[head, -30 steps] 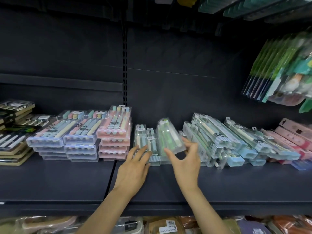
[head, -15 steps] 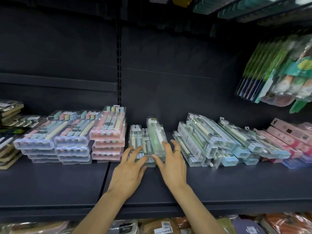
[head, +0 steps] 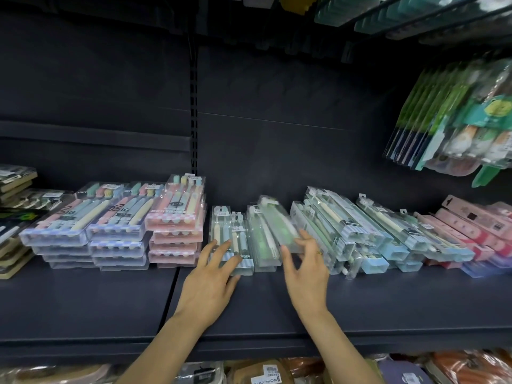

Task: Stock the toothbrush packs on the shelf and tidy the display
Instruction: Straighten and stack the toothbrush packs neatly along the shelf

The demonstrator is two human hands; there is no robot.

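Both forearms reach up and forward over the shelf [head: 388, 300] edge. The left hand [head: 210, 281] lies flat, fingers straight and spread, pressing on a blue pack [head: 231, 239] lying on the shelf. The right hand [head: 304, 268] pinches a clear green pack [head: 278, 225] by its near end, thumb under, fingers over, tilted above the row beside the blue one.

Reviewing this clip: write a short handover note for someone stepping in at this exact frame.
Left hand rests flat on the front of a clear toothbrush pack lying on the shelf.
Right hand pinches a green pack, tilted and lifted off the row.
Done: pastel stacks at left look squared.
Left: set the green pack down, then straighten the leaning packs at right.
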